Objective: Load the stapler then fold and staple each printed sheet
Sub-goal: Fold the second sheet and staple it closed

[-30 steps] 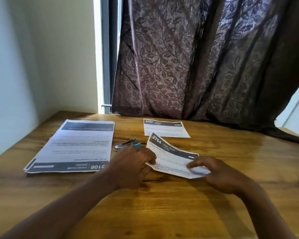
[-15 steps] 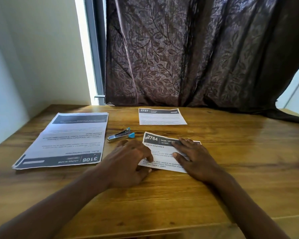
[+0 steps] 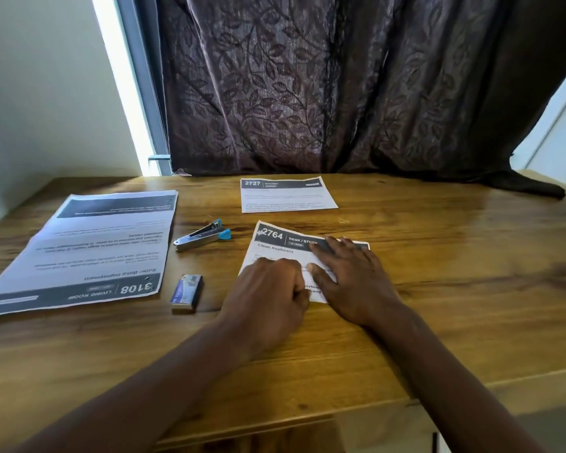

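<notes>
On sheet 2764, now flattened, the right hand lies spread; the left hand presses with curled fingers.

The wooden bench carries a flat sheet marked 3108 at left, a stapler and small box beside it, a folded sheet marked 2727 farther back, and a sheet marked 2764 nearer.

A dark leaf-patterned curtain hangs behind the wooden table, beside white walls.
</notes>
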A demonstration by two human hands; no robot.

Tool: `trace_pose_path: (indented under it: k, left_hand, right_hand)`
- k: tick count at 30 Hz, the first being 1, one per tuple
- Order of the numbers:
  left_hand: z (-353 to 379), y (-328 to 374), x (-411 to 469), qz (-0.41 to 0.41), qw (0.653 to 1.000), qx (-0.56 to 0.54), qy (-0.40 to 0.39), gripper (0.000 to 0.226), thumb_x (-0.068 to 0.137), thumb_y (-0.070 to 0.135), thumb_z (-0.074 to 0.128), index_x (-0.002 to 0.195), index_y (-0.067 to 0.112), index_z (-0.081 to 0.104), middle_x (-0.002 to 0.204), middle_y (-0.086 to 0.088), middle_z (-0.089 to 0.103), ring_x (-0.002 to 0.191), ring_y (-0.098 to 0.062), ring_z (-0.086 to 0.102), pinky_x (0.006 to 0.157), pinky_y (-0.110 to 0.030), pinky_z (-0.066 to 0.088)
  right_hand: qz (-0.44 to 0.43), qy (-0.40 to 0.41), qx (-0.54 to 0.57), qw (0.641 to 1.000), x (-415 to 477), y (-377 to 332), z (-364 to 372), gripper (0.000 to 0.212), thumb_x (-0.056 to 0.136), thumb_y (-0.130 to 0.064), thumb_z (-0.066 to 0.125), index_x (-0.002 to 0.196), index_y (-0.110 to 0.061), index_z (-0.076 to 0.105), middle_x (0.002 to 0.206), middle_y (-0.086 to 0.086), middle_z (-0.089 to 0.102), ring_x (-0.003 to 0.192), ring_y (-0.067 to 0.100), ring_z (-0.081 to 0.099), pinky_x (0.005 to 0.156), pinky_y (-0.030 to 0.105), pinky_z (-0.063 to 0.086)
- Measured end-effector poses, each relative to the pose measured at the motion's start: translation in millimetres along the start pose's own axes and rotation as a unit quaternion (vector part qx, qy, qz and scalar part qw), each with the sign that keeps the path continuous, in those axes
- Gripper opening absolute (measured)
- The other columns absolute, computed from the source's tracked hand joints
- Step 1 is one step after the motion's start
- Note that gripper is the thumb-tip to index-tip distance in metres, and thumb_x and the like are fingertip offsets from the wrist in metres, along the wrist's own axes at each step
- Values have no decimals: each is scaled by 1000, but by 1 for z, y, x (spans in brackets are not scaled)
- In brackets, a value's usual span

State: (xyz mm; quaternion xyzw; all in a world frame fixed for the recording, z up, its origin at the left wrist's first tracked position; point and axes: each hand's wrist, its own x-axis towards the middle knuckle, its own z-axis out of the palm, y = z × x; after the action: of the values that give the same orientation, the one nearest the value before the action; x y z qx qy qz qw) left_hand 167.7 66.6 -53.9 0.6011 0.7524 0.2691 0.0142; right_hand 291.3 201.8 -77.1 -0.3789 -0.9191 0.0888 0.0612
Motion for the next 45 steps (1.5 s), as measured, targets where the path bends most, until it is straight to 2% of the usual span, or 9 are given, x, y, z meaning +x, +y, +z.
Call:
trace_pose_path:
  k: [5,11,15,18,21,25,30,35,45]
  left_hand:
    - [-11,-20,-9,-36,999,12,-4,10,93,38,68,91,29,67,100,16,66,88,-1,50,59,-10,33]
    - [-31,-41,-12,-91,994,56,25,18,84,31,76,72,23,65,87,14,72,75,-5,61,59,-25,47]
    - [-42,-52,-9,-90,992,85,22,22,78,39,79,71,26,63,68,19,60,72,-5,60,54,-24,39]
    - [-39,-48,0,-17,998,61,8,14,87,45,73,91,33,67,86,22,64,86,-2,62,64,-17,39]
    - [-27,-44,11,33,997,61,-46,42,93,51,65,129,30,63,133,15,63,123,-10,56,96,-28,42]
    - [-20,-51,20,44,994,79,-65,50,93,60,58,135,33,61,145,16,55,137,-9,43,108,-36,37]
    - [-18,-56,19,46,993,80,-76,52,95,62,53,140,37,56,153,18,45,143,-10,33,110,-40,32]
    - [-16,-57,18,43,994,75,-69,53,95,64,51,141,38,55,153,19,44,143,-11,33,108,-40,32]
    - [-15,-59,18,43,994,71,-70,53,94,65,52,140,39,55,153,19,45,143,-11,34,109,-42,31]
  right_hand:
    - [1,0,2,1000,0,2,0,58,102,-61,20,158,-43,15,170,-9,5,157,13,-2,126,41,-1]
    - [1,-1,3,1000,0,1,0,59,102,-62,20,157,-44,15,170,-9,7,156,12,-1,126,42,0]
    - [-1,-4,5,1000,-1,-2,-2,58,103,-61,22,158,-43,16,170,-8,6,157,12,-2,126,42,0]
    - [-12,-8,20,1000,2,-5,-7,57,103,-59,26,157,-42,20,170,-7,10,157,13,3,126,41,2]
    - [-43,25,11,999,1,-13,-13,53,104,-55,35,153,-37,36,166,-9,27,153,10,19,125,38,8]
    - [-16,77,169,982,-20,-26,-14,47,93,-50,63,136,-31,61,147,-15,53,139,6,43,118,36,32]
    - [29,56,168,984,-36,-23,-2,55,93,-47,64,145,-33,51,157,-22,38,150,-2,19,126,47,7]
    - [104,66,171,977,-41,-9,-9,55,93,-42,66,145,-36,50,159,-20,35,153,4,15,124,53,-4]
    - [172,47,168,969,-69,34,-29,55,95,-38,65,146,-43,45,164,-16,26,156,15,6,121,62,-6]
